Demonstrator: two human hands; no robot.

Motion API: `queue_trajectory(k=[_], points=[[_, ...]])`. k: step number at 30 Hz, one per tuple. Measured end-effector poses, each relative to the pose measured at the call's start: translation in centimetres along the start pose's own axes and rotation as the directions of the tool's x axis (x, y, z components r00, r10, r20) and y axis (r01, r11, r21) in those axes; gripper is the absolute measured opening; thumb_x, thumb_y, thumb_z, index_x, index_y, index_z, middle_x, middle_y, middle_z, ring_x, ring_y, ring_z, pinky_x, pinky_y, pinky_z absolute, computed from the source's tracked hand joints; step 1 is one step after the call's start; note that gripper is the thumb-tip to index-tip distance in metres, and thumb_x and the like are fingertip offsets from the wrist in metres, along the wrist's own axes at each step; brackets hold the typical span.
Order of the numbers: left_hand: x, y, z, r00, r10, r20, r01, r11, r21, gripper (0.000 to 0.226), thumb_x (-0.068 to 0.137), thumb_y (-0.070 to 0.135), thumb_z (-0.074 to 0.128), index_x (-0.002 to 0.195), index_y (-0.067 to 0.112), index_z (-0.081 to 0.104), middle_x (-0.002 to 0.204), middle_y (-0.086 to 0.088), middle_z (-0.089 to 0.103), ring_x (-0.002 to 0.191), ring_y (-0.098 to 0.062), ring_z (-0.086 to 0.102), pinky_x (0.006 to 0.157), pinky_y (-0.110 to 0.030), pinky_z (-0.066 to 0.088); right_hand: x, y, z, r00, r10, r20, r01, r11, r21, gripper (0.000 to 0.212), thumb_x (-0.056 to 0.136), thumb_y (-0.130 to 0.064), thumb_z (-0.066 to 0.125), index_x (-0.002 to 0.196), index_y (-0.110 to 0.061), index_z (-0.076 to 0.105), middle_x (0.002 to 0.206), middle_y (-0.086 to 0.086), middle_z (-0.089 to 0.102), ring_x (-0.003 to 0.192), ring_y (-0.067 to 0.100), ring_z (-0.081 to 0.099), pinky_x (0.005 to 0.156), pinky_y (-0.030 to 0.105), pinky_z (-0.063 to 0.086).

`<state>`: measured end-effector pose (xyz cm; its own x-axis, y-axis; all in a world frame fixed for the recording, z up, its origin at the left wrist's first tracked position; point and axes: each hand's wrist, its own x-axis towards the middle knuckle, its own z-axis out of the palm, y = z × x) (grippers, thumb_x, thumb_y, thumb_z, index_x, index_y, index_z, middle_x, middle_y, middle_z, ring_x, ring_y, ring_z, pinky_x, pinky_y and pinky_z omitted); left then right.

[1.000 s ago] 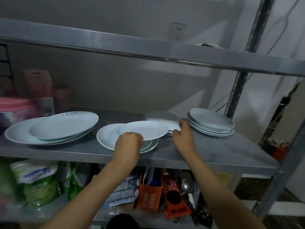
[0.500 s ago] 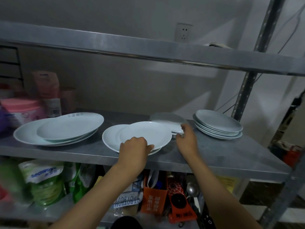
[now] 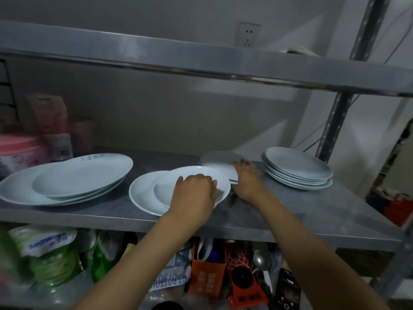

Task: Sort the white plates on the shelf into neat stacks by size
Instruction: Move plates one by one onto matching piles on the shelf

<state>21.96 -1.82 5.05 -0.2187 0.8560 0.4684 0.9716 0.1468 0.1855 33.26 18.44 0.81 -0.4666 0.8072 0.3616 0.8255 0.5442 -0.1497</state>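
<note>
On the steel shelf (image 3: 312, 211) lie white plates in several groups. My left hand (image 3: 194, 194) grips the near rim of a medium plate (image 3: 169, 189) that lies askew on a wider plate (image 3: 140, 195). My right hand (image 3: 245, 182) reaches past it and rests on the edge of a small plate (image 3: 220, 163) behind, fingers curled over its rim. A neat stack of small plates (image 3: 297, 168) stands at the right. At the left, an oval plate (image 3: 82, 175) lies on large plates (image 3: 15, 189).
A pink-lidded tub (image 3: 17, 148) and pink packages (image 3: 48, 117) stand at the shelf's back left. An upper shelf (image 3: 201, 61) hangs low overhead. A slotted post (image 3: 339, 108) rises at the back right. Bags, an orange box and a ladle crowd the lower shelf.
My left hand has slid forward over the medium plate's rim. My right hand has reached further back onto the small plate. The view has shifted slightly.
</note>
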Motion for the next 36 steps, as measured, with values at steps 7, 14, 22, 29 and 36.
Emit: queue_trajectory(k=[7,14,22,29,36], points=[[0.6,-0.4,0.5,0.998,0.055,-0.003,-0.055,0.993,-0.103,0.034,0.101,0.030,0.029,0.079,0.017,0.051,0.088,-0.004,0.061,0.084,-0.025,0.054,0.082,-0.039,0.041,1.3,0.2,0.9,0.996,0.024,0.084,-0.021,0.999,-0.029,0.067,0.072,-0.024,0.064,0.135,-0.027,0.040,0.135,0.012,0.048,0.130,0.037,0.041,0.102,0.055,0.037],[1.8,-1.8,1.7,0.988,0.153,-0.009,-0.153,0.985,-0.074,0.037,0.102,0.033,0.030,0.127,0.018,0.052,0.134,0.001,0.053,0.131,-0.019,0.040,0.111,-0.044,0.024,0.4,0.2,-0.3,0.996,-0.089,0.000,0.088,0.988,-0.131,0.051,0.077,-0.017,0.063,0.126,-0.014,0.047,0.117,0.015,0.054,0.105,0.035,0.056,0.080,0.040,0.051],[1.4,-2.1,1.3,0.981,0.176,0.086,-0.172,0.984,-0.048,0.043,0.101,0.040,0.028,0.134,0.019,0.045,0.145,0.003,0.042,0.139,-0.018,0.027,0.114,-0.048,0.018,0.0,-0.2,-1.7,0.957,-0.041,-0.288,-0.047,0.955,-0.294,0.033,0.060,0.008,0.063,0.092,0.004,0.064,0.077,0.022,0.067,0.060,0.037,0.065,0.046,0.036,0.051],[1.0,-2.0,1.2,0.981,0.177,0.075,-0.171,0.982,-0.077,0.042,0.101,0.040,0.027,0.132,0.020,0.047,0.140,0.004,0.046,0.135,-0.017,0.031,0.113,-0.045,0.019,-0.3,0.3,-4.5,0.879,0.086,-0.468,-0.152,0.983,-0.105,0.029,0.064,0.009,0.062,0.092,0.001,0.064,0.062,0.021,0.064,0.049,0.038,0.064,0.045,0.036,0.050],[0.2,-1.7,1.2,0.978,0.209,-0.013,-0.208,0.967,-0.146,0.042,0.101,0.041,0.030,0.134,0.021,0.047,0.141,0.004,0.046,0.136,-0.016,0.031,0.114,-0.044,0.021,-0.6,-0.4,-7.5,0.703,0.223,-0.675,-0.053,0.963,0.264,0.027,0.086,-0.004,0.049,0.107,-0.002,0.066,0.077,0.027,0.067,0.067,0.042,0.062,0.058,0.039,0.045]])
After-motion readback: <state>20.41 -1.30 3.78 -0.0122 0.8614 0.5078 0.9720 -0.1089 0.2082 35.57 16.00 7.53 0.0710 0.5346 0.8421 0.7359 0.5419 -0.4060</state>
